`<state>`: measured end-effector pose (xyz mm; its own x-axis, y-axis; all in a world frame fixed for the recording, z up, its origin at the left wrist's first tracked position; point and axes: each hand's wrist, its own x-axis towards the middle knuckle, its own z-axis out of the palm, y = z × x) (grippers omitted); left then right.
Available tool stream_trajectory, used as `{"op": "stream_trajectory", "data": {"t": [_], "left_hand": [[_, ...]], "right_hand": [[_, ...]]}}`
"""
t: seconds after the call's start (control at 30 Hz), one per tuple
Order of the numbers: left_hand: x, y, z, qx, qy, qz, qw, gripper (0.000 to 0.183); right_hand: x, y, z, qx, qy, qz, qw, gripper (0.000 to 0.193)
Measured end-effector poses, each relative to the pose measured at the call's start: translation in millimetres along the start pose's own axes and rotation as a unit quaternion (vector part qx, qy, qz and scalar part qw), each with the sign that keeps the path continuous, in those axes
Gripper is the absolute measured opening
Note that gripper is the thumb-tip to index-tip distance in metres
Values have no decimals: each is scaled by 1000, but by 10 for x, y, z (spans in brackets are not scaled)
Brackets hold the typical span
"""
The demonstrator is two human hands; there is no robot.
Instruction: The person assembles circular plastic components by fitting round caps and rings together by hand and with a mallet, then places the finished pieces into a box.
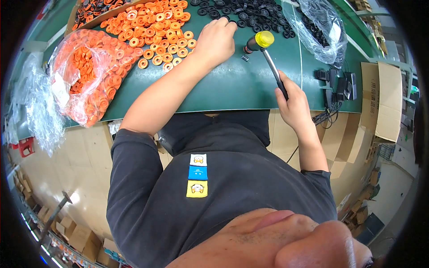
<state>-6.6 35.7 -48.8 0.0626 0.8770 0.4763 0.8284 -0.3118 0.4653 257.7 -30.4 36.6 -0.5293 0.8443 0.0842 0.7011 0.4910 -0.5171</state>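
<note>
My right hand (292,100) is wrapped round the dark grip of a mallet (271,62) with a metal shaft and a yellow-and-black head. The head is low over the green table, beside a small orange-and-black part (246,50); I cannot tell whether they touch. A small dark metallic piece (245,57) lies just nearer to me. My left hand (217,41) reaches to the near edge of a pile of black round parts (254,13), its fingers bent down and closed. What they hold, if anything, is hidden. Orange round parts (156,33) are heaped left of it.
A clear bag of orange parts (96,73) sits at the table's left edge, with crumpled plastic (42,102) beside it. At the back right lies a plastic bag (319,33) holding black parts. Black adapters with cables (337,87) and a cardboard box (380,100) are at right.
</note>
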Motion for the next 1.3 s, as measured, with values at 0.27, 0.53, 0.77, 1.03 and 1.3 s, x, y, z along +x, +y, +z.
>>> {"op": "stream_trajectory", "data": {"t": [0.27, 0.53, 0.77, 1.03, 1.3], "left_hand": [[4, 16, -18, -3, -6, -15, 1000, 26], [25, 23, -63, -31, -8, -33, 999, 29], [4, 21, -73, -35, -14, -43, 998, 30], [17, 74, -97, -28, -17, -59, 998, 29], [-32, 336, -122, -57, -50, 49, 996, 32]], "right_hand": [[-143, -18, -6, 44, 1, 46, 998, 43], [-24, -44, 5, 26, -4, 8, 1000, 46], [-29, -15, -26, 36, -10, 37, 999, 45], [-164, 171, 139, 85, -5, 62, 994, 43], [-318, 470, 130, 461, 5, 251, 851, 47]]}}
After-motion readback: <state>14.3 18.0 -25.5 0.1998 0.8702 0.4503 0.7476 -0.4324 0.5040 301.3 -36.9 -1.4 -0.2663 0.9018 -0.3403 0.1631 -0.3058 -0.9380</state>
